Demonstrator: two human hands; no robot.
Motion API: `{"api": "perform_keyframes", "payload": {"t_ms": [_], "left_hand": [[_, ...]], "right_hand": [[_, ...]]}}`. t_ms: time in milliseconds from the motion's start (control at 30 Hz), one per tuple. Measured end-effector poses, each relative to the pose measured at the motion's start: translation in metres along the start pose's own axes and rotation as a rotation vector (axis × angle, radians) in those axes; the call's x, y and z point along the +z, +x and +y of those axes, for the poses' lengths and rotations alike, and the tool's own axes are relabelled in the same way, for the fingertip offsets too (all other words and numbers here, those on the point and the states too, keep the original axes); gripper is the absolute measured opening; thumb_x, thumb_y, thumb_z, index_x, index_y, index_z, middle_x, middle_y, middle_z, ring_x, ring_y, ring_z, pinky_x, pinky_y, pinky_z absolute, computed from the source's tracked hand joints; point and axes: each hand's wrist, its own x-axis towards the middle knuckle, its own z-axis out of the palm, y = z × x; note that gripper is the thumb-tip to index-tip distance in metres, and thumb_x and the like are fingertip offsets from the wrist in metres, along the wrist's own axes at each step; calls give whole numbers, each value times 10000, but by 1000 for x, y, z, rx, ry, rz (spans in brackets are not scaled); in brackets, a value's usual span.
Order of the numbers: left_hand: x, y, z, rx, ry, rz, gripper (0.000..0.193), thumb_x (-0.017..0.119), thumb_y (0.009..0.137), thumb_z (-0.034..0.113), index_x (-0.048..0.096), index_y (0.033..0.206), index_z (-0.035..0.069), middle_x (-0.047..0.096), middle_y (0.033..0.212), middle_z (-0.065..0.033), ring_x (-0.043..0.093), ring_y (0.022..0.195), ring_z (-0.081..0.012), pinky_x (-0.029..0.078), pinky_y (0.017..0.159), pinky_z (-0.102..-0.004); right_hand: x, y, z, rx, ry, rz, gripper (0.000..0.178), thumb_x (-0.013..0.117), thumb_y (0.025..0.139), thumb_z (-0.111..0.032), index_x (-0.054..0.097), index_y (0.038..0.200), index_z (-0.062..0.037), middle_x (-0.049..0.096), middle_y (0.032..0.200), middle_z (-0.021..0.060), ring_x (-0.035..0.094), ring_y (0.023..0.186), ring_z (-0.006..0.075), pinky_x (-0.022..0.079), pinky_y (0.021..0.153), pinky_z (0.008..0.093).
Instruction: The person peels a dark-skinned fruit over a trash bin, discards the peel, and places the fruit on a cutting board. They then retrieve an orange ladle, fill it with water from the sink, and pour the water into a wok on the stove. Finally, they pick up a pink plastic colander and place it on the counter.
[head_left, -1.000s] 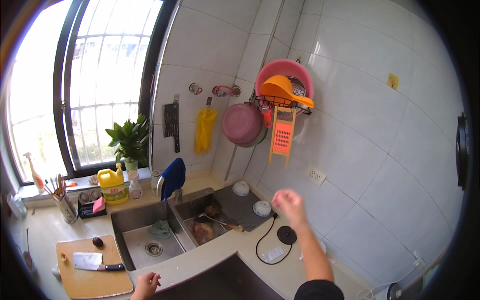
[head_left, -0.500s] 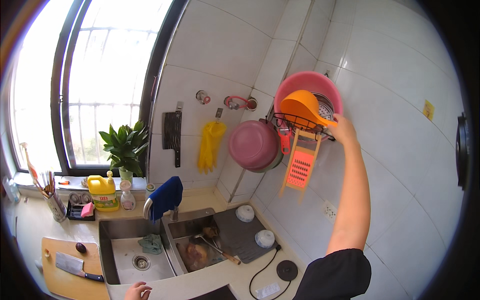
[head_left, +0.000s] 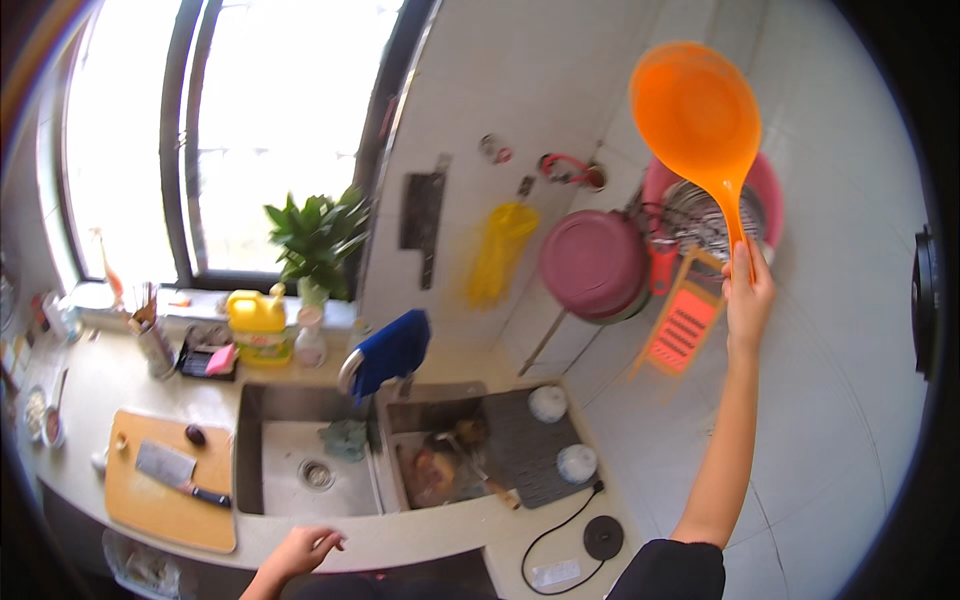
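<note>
My right hand (head_left: 749, 305) is raised at the upper right, fingers closed round the handle of an orange plastic water ladle (head_left: 697, 115). The ladle stands upright with its round bowl above my hand. Behind it, the pink basin (head_left: 768, 200) and a metal strainer (head_left: 690, 215) hang on the wall. An orange grater (head_left: 682, 328) with a wooden frame hangs just left of my right wrist. My left hand (head_left: 303, 552) hovers near the counter's front edge below the sink, its fingers loosely bent and apart, with nothing in it.
A double sink (head_left: 258, 455) lies ahead, a blue cloth (head_left: 392, 350) over its faucet. A cleaver (head_left: 170, 465) rests on the cutting board (head_left: 170, 525) at left. Two bowls (head_left: 577, 463) sit on the grey mat (head_left: 525, 455). A black cord (head_left: 535, 548) loops on the counter.
My right hand has pulled the orange ladle away from the wall rack and tipped it upright, closer to me. My left hand has come further into view. The view has shifted.
</note>
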Motion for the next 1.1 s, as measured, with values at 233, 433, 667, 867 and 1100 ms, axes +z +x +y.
{"api": "perform_keyframes", "payload": {"t_ms": [233, 433, 667, 867, 1100], "left_hand": [[-5, 16, 60, -16, -696, -203, 268, 430, 932, 139, 489, 1145, -13, 591, 1056, -116, 591, 893, -185, 441, 852, -306], [18, 36, 41, -421, -1456, -30, 382, 407, 940, 297, 395, 1202, 19, 505, 1183, -124, 493, 1098, -267, 401, 939, -417], [27, 59, -30, -760, -1848, 219, 110, 418, 908, 110, 450, 918, 5, 536, 875, -131, 537, 977, -289, 439, 896, -469], [18, 79, -74, -933, -1688, 179, 102, 481, 853, 117, 446, 801, 36, 457, 604, -56, 450, 519, -172, 404, 529, -294], [14, 110, -80, -963, -1341, 148, 132, 575, 814, 60, 447, 785, 60, 456, 583, -24, 453, 468, -127, 395, 461, -267]], "right_hand": [[92, -218, -29, 845, 564, -1090, 333, 486, 918, -288, 551, 1138, -46, 597, 732, 17, 477, 542, 50, 388, 482, 168], [171, -411, -8, 1614, 959, -1533, 346, 377, 957, -317, 423, 1184, -60, 536, 824, 29, 406, 542, 43, 307, 458, 165], [220, -473, 55, 669, 701, -1622, 240, 465, 914, -222, 599, 925, -23, 615, 752, 47, 583, 652, 102, 485, 587, 229], [321, -386, 241, 1069, 449, -551, 120, 525, 861, -84, 614, 872, -5, 591, 668, 53, 520, 563, 97, 415, 507, 225], [437, -332, 321, 955, 478, -781, 217, 510, 894, -210, 587, 959, -17, 603, 892, 55, 571, 795, 140, 469, 653, 270]]}}
